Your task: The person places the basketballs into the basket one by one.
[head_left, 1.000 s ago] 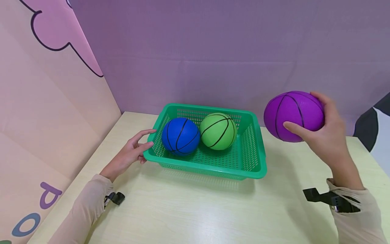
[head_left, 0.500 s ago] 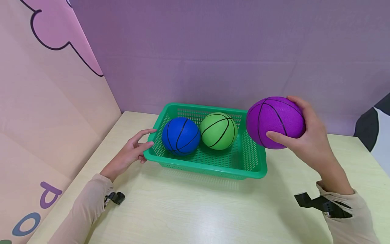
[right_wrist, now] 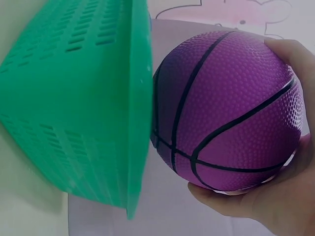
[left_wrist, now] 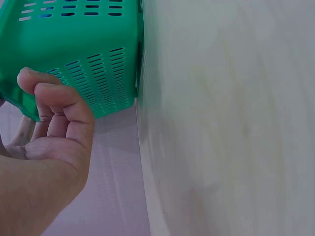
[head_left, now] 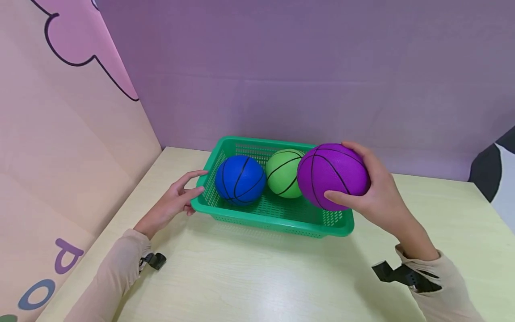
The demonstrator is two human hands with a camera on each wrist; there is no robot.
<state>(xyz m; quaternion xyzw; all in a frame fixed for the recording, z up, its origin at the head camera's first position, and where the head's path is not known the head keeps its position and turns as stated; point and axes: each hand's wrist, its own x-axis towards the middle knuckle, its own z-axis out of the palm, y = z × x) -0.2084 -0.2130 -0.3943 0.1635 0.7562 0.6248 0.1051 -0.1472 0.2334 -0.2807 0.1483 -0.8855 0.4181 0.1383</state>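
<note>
A green plastic basket (head_left: 265,222) holds a blue ball (head_left: 240,180) at its left and a light green ball (head_left: 283,173) beside it. My left hand (head_left: 170,202) holds the basket's left rim, thumb and index finger at the edge; in the left wrist view its other fingers (left_wrist: 61,96) curl by the end wall. My right hand (head_left: 380,197) grips a purple ball (head_left: 331,176) patterned like a basketball, thumb in front and fingers behind. The purple ball is over the basket's right part, hiding some of the green ball. In the right wrist view it is above the rim (right_wrist: 140,108).
The basket stands on a pale wood-look table (head_left: 257,277). A purple backdrop (head_left: 301,67) rises along the table's back edge, and a printed pink panel (head_left: 68,134) borders the left side. A black and white shape (head_left: 487,172) shows at the far right.
My right hand has carried the purple ball left and down, from right of the basket to over its right part. The left hand and basket have hardly moved.
</note>
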